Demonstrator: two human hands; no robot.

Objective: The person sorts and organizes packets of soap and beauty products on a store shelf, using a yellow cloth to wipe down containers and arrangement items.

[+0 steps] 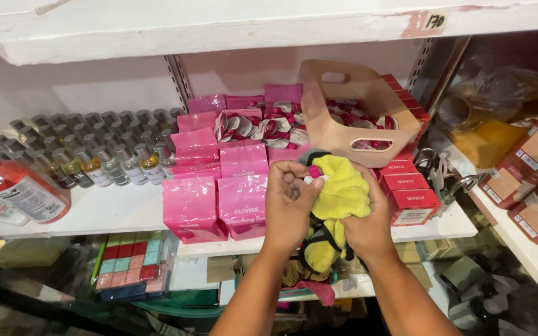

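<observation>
- Both hands meet in front of the tan basket (359, 118) on the white shelf (113, 211).
- Left hand (289, 205), grip clenched on a small pink-capped item (314, 172).
- Right hand (368, 227) grasps a yellow cloth (342, 193) bunched against it.
- Wiping looks underway; pink boxes (216, 186) left of the basket stand untouched.

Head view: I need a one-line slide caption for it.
Both hands, left and right, hold a yellow cloth before a shelf of pink boxes.

Both hands (328, 208) around a yellow cloth (342, 193), before pink boxes (219, 180) on a white shelf (113, 211).
</observation>
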